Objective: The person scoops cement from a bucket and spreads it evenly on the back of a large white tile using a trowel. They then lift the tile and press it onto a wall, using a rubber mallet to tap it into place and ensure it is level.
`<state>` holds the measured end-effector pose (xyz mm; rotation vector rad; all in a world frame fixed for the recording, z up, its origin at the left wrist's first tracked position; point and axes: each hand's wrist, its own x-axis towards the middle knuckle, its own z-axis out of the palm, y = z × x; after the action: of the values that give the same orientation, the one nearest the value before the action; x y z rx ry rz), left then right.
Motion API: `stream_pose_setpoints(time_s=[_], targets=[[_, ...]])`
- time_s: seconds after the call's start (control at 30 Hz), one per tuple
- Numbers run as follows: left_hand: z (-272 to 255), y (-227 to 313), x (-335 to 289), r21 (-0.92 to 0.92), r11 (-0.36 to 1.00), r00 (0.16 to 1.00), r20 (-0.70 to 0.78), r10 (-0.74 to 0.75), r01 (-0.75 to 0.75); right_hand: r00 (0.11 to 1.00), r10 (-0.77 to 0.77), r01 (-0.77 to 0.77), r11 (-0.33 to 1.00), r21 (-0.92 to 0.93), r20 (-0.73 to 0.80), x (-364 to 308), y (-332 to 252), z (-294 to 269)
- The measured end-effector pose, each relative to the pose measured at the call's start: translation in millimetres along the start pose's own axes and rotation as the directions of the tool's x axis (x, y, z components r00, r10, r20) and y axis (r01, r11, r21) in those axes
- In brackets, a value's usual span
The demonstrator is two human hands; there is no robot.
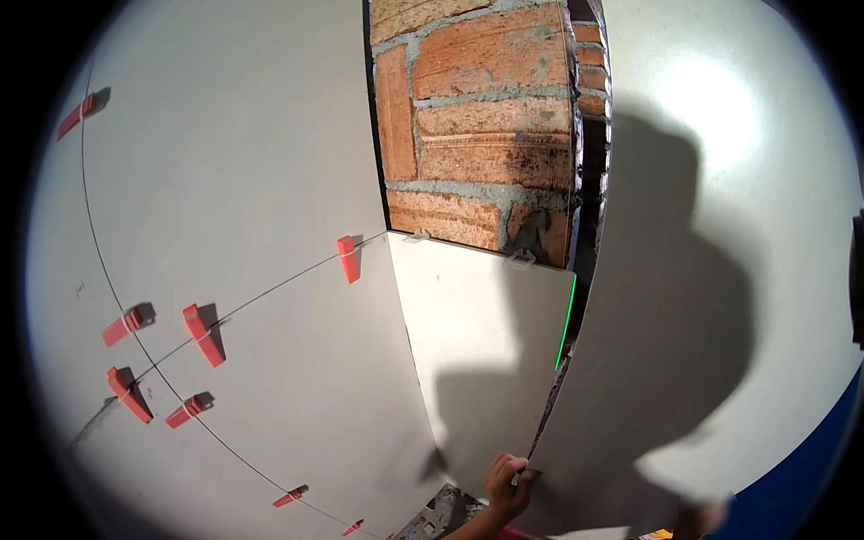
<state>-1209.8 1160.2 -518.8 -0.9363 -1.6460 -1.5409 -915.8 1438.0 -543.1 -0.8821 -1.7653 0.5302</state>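
Note:
My left hand [507,481] is at the bottom middle, fingers curled and pressed together at the lower right edge of a narrow cream tile [468,333]. What lies in its fingers, if anything, is too small to make out. Low on the right, my right hand [702,517] is blurred by motion beside the lower part of a large cream tile [792,297]; its fingers cannot be read. A bright green line [567,322] runs down the narrow tile's right edge. Clear plastic clips [522,260] stick up along its top edge.
Bare brick wall [490,117] with mortar shows above the narrow tile. A dark gap [589,207] separates it from the right tile. Tiled wall [243,162] on the left carries several red leveling wedges [203,335] along its joints. Blue surface [783,486] shows at lower right.

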Motion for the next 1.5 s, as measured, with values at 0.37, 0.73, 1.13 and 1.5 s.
stream_pose_setpoints(time_s=[0.37,0.73,1.13,1.5], targets=[[-15.2,31.7,-20.7,-0.319,0.927,0.963,-0.116,-0.244,0.196,0.715,-0.633,0.457,0.744,-0.488,-0.295,11.2,33.2,-13.4],[-68.4,126.9,57.6,0.163,0.903,0.896,0.145,-0.42,0.397,0.969,-0.101,0.202,0.849,0.488,-0.225,75.6,-237.2,-114.2],[-144.3,389.6,373.6,-0.454,0.882,0.921,-0.276,-0.276,0.129,0.893,-0.353,0.448,0.63,0.635,-0.28,253.0,-504.1,-286.1],[-194.3,511.4,472.2,-0.592,0.805,0.921,-0.301,-0.248,0.024,0.85,-0.329,0.522,0.632,0.573,-0.411,273.6,-630.7,-396.7]])
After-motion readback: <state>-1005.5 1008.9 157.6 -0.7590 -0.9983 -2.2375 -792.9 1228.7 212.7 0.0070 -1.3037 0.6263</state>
